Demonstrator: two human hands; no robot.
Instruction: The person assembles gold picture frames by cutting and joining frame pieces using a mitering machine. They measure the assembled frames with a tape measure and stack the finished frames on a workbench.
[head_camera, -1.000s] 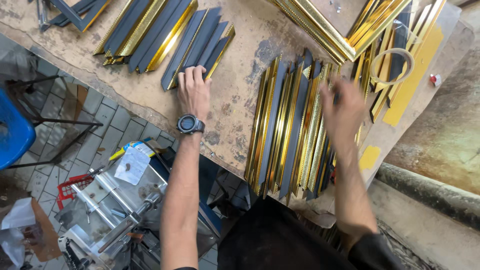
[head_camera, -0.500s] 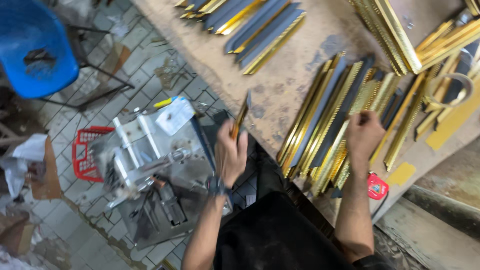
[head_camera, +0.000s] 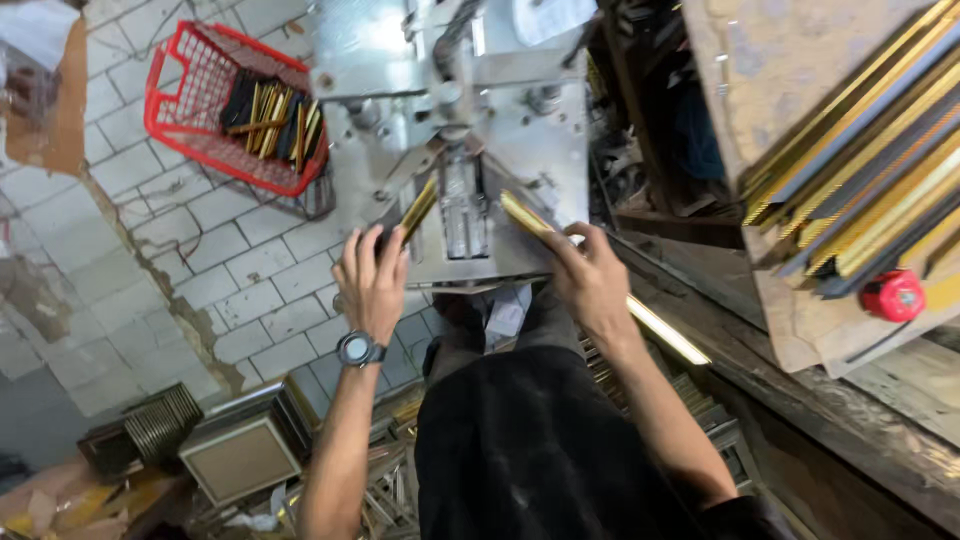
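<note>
Red basket (head_camera: 170, 105) is sitting far left on the tiled floor (head_camera: 230, 300), holding short black and gold offcuts (head_camera: 272, 122).

Change since a second ago: both hands were up on the workbench among the strips; half a second ago the left one was already carrying a strip down. Now the view is looking down at the grey metal machine (head_camera: 450, 120), and each hand is pressing one gold strip onto its bed. Reads as the strips having moved from the bench pile to the machine, angled in toward each other like a corner joint.

Left hand (head_camera: 372, 282), watch (head_camera: 358, 349) on the wrist, is lying palm down with fingers closed over the left strip (head_camera: 418, 208), forearm coming straight up from below. Grip: clamped on the strip's near end.

Right hand (head_camera: 590, 280) is bending at the wrist, fingers wrapped over the right strip (head_camera: 527, 215), clamping it flat. Elbow is out to the right.

Far right, the workbench (head_camera: 740, 70) is carrying the remaining strip pile (head_camera: 860, 180), with a red round object (head_camera: 892, 295) near the edge.
</note>
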